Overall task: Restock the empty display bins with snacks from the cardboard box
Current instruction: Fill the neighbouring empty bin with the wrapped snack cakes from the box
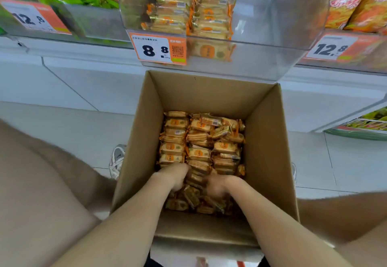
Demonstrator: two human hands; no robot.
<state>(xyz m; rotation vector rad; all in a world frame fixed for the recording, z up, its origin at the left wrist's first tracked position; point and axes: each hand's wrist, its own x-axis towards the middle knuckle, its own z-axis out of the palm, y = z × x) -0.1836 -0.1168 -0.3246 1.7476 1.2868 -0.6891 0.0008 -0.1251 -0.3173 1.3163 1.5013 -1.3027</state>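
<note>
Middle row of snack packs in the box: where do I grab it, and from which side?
Best from above, since the cardboard box walls block the sides. The snack packs lean on edge, face to face, so press the crimped wrapper ends inward, left hand and right hand flanking the row, and lift a block.

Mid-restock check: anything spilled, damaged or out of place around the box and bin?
Nothing spilled or damaged. The snack packets along the right side of the cardboard box lie tilted and jumbled, while the left column is stacked flat. The clear display bin holds tidy stacks.
</note>
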